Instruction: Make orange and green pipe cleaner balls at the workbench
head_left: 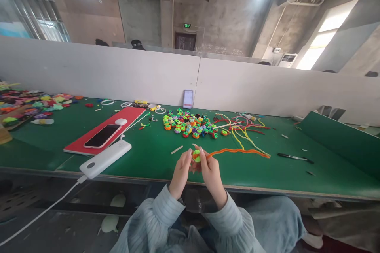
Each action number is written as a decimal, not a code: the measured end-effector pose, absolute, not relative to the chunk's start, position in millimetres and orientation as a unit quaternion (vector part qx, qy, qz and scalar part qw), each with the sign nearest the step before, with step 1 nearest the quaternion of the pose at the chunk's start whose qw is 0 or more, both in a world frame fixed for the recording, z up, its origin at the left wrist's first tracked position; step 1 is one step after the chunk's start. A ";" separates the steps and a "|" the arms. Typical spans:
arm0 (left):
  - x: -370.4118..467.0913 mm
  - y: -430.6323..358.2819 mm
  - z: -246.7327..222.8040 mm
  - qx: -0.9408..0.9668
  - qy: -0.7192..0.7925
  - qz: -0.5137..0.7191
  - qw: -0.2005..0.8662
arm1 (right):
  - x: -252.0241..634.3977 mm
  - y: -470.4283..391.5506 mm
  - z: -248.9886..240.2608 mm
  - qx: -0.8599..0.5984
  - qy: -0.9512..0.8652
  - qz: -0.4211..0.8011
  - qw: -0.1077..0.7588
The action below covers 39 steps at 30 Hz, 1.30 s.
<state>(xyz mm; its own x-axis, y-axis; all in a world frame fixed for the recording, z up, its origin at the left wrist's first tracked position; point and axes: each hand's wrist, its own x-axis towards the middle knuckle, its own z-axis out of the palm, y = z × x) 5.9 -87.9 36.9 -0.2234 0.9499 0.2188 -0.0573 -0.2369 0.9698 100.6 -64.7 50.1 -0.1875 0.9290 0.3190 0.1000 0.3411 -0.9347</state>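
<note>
With the held piece as the clock centre and 12 o'clock toward the partition (148,75), I read both hands as closed on one small fuzzy piece (196,155). The left hand (180,169) grips it from the 8 o'clock side, thumb and fingers brought together around its edge. The right hand (210,170) grips it from the 4 o'clock side, its thumb against the piece. I cannot tell the exact placement of the lower fingers, which are partly hidden.

The fuzzy piece is located above the near edge of the green table (148,166), between the fingertips. It is compact and rounded, with bright lime green and orange portions. An orange fuzzy stem (237,150) runs from the right hand's fingers toward 3 o'clock in a slight wave; I cannot tell whether it joins the piece.

At 12 o'clock I see a cluster of small coloured pieces (190,124), and beyond it an upright device (188,99) at the partition. Loose yellow, red and pale stems (245,138) lie at 2 o'clock. A black pen (295,158) lies at 3 o'clock. A short flat stick (177,150) lies near the left hand, between 9 and 10 o'clock. At 9 o'clock, farther out, are a white power bank (105,159) and a phone (102,136) resting on a red board (81,142).
</note>
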 end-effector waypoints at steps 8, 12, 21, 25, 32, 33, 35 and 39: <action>-0.5 -92.9 45.0 0.557 0.508 0.597 0.275 | 106.8 -74.1 56.6 -0.415 -0.708 0.364 0.441; -6.7 -99.2 42.6 0.571 0.521 0.582 0.251 | 112.8 -75.8 57.8 -0.423 -0.730 0.313 0.436; -11.4 -108.0 44.0 0.547 0.478 0.567 0.389 | 108.6 -91.0 43.7 -0.388 -0.671 0.453 0.440; -9.2 -112.8 47.3 0.549 0.472 0.563 0.400 | 110.4 -95.7 40.1 -0.391 -0.662 0.459 0.444; -2.3 -116.2 41.9 0.533 0.484 0.548 0.426 | 104.0 -102.9 36.6 -0.425 -0.657 0.419 0.462; -2.2 -116.6 41.8 0.536 0.488 0.547 0.418 | 103.6 -103.9 36.8 -0.424 -0.656 0.419 0.463; -3.0 -117.5 42.5 0.536 0.498 0.552 0.401 | 105.9 -105.3 37.9 -0.407 -0.659 0.441 0.453; -8.1 -119.8 46.9 0.504 0.498 0.575 0.409 | 122.9 -104.7 40.1 -0.328 -0.644 0.575 0.384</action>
